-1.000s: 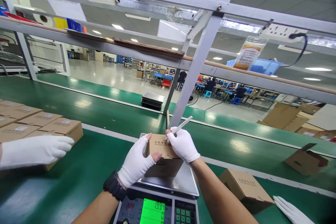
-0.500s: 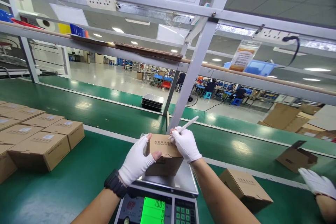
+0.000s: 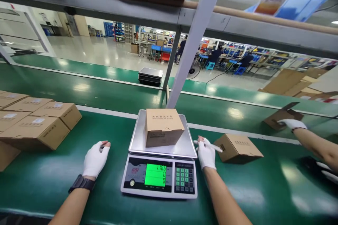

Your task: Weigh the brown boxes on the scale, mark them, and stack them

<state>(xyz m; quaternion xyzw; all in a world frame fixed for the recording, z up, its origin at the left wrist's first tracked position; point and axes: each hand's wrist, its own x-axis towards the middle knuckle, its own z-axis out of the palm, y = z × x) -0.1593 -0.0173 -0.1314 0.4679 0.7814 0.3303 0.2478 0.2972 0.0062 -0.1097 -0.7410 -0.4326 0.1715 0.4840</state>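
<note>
A cardboard box [image 3: 163, 123] printed "Brushless DC pump" sits on the steel pan of a digital scale [image 3: 136, 140], and neither hand touches it. The scale's display glows green with digits. To the left of the scale, my left hand [image 3: 95, 160] in a white glove hovers over the green table with loosely curled fingers and nothing in them. My right hand [image 3: 206, 154], gloved too, is beside the scale's right edge, its fingers closed around a slim white pen [image 3: 215, 147]. Just beyond the pen's tip lies a second cardboard box [image 3: 239, 147].
Several cardboard boxes [image 3: 39, 126] stand in rows at the left. At the right, another person's gloved hand [image 3: 293, 124] is at an open box [image 3: 280, 117]. A slanted metal post [image 3: 187, 52] rises behind the scale. A dark scale-like device [image 3: 150, 76] stands farther back.
Both hands have let go of the box on the scale and moved apart, left hand leftward, right hand rightward with the pen. The displayed number has changed. My view has tilted downward.
</note>
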